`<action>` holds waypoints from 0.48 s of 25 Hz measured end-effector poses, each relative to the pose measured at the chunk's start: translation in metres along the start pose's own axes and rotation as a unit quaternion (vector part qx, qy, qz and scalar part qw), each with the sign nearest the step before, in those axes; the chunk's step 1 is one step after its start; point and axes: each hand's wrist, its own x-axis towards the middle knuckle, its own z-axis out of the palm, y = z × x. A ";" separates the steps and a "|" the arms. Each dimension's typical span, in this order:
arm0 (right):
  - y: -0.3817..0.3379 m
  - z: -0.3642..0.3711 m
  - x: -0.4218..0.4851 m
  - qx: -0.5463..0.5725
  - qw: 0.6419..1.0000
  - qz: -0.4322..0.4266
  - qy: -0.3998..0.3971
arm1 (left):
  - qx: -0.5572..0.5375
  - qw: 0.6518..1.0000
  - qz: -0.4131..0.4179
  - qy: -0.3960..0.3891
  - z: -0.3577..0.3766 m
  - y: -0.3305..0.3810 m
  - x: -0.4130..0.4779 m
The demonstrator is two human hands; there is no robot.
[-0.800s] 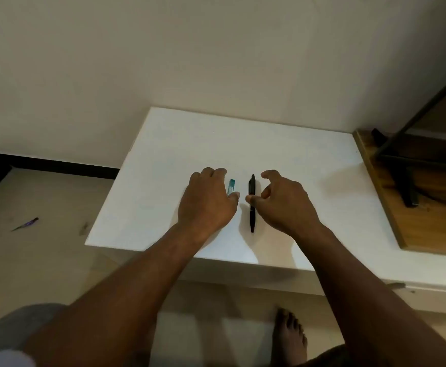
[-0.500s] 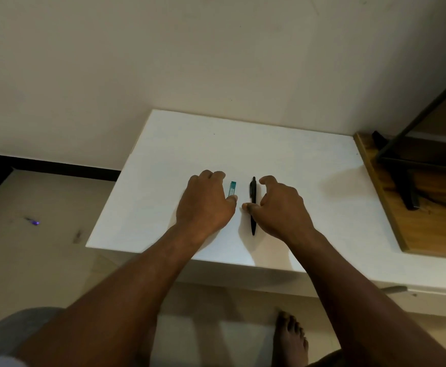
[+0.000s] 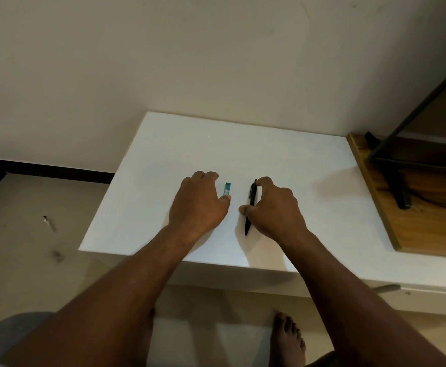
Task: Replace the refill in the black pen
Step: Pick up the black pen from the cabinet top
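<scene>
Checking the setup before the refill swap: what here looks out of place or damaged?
Nothing stands out: the slim black pen and small teal refill box lie side by side on the white table, intact.

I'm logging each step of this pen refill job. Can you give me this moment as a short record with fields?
surface: white table, against a wall
black pen: lying flat on the table, still in one piece
teal refill case: lying flat, left of the pen, apart from it
left hand: palm down beside the case, thumb tip at its near end
right hand: cupped over the pen, thumb and forefinger at the barrel, pen not lifted
beside table: wooden board to the right
task state: pen not yet opened
</scene>
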 end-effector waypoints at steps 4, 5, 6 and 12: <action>-0.001 -0.002 -0.001 0.004 1.000 0.007 -0.001 | -0.005 1.000 -0.001 -0.001 0.000 -0.001 0.000; -0.002 -0.002 -0.001 0.006 1.000 0.008 -0.002 | -0.006 1.000 0.000 0.000 0.000 -0.001 0.000; -0.003 -0.003 -0.002 0.008 1.000 0.009 -0.004 | -0.007 1.000 -0.001 -0.001 0.000 -0.001 0.000; -0.007 -0.006 -0.004 0.022 1.000 0.019 -0.005 | -0.025 1.000 0.001 0.015 0.000 0.003 0.001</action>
